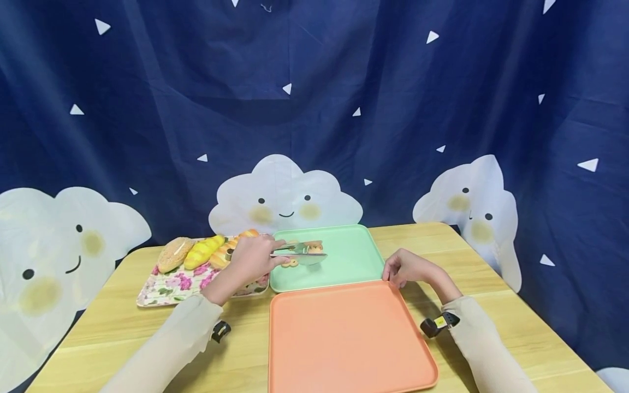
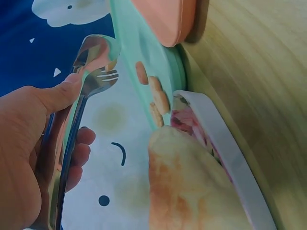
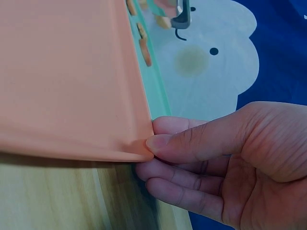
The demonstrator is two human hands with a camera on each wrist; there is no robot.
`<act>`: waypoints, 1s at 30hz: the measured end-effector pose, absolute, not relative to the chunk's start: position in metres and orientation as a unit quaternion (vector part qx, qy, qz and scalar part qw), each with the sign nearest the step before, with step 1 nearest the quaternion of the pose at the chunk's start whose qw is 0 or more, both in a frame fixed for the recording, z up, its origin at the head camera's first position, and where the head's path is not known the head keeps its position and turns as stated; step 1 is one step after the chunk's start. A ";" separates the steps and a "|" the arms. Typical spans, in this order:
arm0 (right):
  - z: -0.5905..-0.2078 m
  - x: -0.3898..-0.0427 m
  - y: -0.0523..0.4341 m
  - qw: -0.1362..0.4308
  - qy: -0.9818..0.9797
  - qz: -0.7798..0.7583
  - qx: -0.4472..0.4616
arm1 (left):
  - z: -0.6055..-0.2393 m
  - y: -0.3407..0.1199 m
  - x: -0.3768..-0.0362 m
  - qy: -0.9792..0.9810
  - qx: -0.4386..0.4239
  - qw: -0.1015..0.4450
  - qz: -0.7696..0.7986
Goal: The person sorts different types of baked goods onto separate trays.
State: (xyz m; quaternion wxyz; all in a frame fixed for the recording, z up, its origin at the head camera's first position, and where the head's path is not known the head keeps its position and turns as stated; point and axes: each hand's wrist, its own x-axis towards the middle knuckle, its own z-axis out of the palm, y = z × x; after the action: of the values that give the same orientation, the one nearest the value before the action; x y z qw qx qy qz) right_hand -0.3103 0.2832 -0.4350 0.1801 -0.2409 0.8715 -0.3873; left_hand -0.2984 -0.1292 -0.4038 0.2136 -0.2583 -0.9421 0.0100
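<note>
My left hand (image 1: 251,257) grips a pair of metal food tongs (image 2: 60,158), one arm ending in a fork and the other in a broad flat blade. A small beige cookie (image 2: 111,65) shows between the tong tips. Beneath them is the mint-green tray (image 1: 351,256), where several small cookies (image 2: 160,98) lie toward its left side. At its far right corner, the orange tray (image 1: 344,338) is pinched between the thumb and fingers of my right hand (image 3: 211,153). This tray's far edge lies along the green tray's near edge.
Left of the green tray stands a floral tray (image 1: 162,295) bearing several toy breads, among them a sesame bun (image 1: 175,254) and a yellow loaf (image 1: 203,252). All three trays stand on a wooden table (image 1: 491,295). Behind it hangs a dark blue curtain (image 1: 324,131) with cloud prints.
</note>
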 end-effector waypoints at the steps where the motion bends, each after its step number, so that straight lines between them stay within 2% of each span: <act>1: -0.435 -0.310 0.283 0.180 0.872 -0.386 -0.240 | -0.404 -0.129 -0.299 -0.943 -0.257 0.209 0.012; 30: -0.437 -0.311 0.283 0.180 0.872 -0.383 -0.247 | -0.406 -0.122 -0.304 -0.963 -0.231 0.135 0.025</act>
State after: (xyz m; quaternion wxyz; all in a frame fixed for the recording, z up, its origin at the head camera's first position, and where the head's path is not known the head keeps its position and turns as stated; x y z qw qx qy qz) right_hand -0.3111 0.2833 -0.4370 0.1799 -0.2471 0.8716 -0.3832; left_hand -0.3041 -0.1222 -0.4061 0.1354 -0.2311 -0.9631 0.0249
